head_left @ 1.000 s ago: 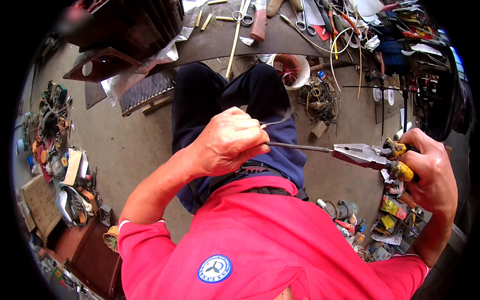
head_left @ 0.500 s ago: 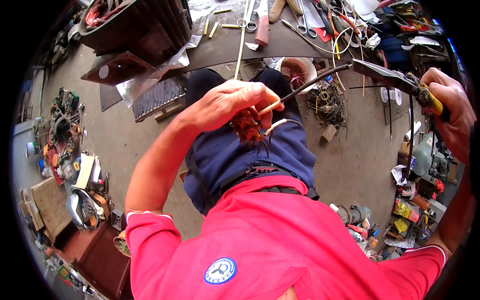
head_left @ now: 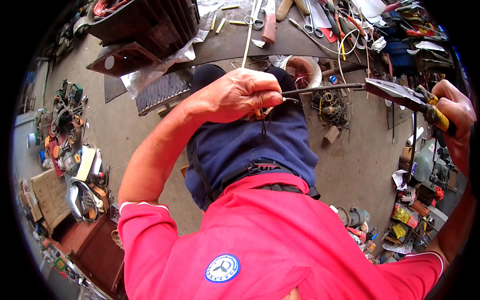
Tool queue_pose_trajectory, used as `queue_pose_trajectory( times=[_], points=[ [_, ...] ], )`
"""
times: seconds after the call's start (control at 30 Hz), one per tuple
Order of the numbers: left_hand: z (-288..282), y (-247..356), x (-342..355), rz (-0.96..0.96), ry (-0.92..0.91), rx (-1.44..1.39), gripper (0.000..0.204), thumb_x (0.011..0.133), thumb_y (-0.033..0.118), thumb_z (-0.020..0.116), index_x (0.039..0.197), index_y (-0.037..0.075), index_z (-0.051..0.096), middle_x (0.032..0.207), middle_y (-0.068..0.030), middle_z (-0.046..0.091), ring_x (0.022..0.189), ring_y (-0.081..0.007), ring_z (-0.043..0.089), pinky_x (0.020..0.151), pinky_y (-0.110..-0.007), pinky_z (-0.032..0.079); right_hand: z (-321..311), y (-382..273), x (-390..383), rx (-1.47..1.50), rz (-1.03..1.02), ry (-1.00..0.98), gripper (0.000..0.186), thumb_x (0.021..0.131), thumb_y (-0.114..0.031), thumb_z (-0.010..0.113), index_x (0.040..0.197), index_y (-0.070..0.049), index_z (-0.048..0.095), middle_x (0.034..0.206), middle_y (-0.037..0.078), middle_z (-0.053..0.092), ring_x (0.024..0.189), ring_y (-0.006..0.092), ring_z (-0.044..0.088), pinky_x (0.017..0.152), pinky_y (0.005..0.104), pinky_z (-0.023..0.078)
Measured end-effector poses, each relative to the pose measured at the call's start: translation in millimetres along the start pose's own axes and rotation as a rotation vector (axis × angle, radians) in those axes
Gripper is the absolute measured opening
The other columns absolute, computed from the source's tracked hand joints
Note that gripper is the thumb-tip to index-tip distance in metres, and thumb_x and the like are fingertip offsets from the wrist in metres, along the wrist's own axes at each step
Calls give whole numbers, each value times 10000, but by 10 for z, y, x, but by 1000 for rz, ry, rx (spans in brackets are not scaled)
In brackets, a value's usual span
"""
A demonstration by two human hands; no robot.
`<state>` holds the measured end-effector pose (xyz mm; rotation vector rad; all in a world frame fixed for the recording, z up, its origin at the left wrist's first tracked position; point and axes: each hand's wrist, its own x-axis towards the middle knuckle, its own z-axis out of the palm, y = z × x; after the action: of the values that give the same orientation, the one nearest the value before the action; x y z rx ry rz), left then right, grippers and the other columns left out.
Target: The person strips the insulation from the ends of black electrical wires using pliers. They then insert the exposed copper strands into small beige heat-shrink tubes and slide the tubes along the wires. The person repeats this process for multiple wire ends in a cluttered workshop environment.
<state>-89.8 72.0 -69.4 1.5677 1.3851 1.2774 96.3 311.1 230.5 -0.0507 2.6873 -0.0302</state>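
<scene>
My left hand is closed in a fist in front of my lap, wrapped round one end of a dark wire. Under its fingers part of a small orange-brown piece with short leads shows; most of it is hidden by the hand. The wire runs nearly straight to the right, into the jaws of combination pliers. Closed round the yellow and black handles of these pliers is my right hand, raised at the far right.
A workbench edge lies ahead, with scissors, a red-handled knife and many tools. At the left stands a finned motor housing. Below the bench are a white bucket and tangled wire. Clutter lines both sides.
My left fingers have closed over the orange-brown piece and the wire's pale sleeve. The wire now lies straighter and more level. The pliers and my right hand have moved lower and slightly right.
</scene>
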Motion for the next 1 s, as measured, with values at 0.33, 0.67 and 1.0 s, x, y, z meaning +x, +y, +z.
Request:
queue_pose_trajectory(
  times=[0.33, 0.67, 1.0],
  points=[
    [-89, 47, -129, -540, -78, -680, 325, 1044, 336, 539, 1040, 37, 665, 897, -53, 688, 740, -134, 673, 637, -263, 548, 104, 149, 177, 16, 79, -58, 185, 799, 71, 564, 943, -7, 650, 924, 141, 645, 814, 306, 622, 755, 349, 486],
    [196, -286, -169, -174, 16, -338, 381, 856, -29, 632, 1232, 4, 583, 1079, -45, 632, 920, -94, 623, 759, -249, 528, 379, 358, 384, 113, 190, -87, 102, 757, 110, 558, 792, 32, 502, 873, 135, 516, 822, 277, 527, 736, 339, 407],
    [324, -147, -511, -377, 713, -1066, 333, 917, 93, 562, 1235, -2, 580, 1137, -121, 652, 981, -191, 669, 790, -327, 593, 1241, 899, 1145, 131, 153, 320, 304, 791, 129, 487, 1051, 40, 616, 1128, 170, 586, 1098, 353, 573, 984, 390, 430]
  ],
)
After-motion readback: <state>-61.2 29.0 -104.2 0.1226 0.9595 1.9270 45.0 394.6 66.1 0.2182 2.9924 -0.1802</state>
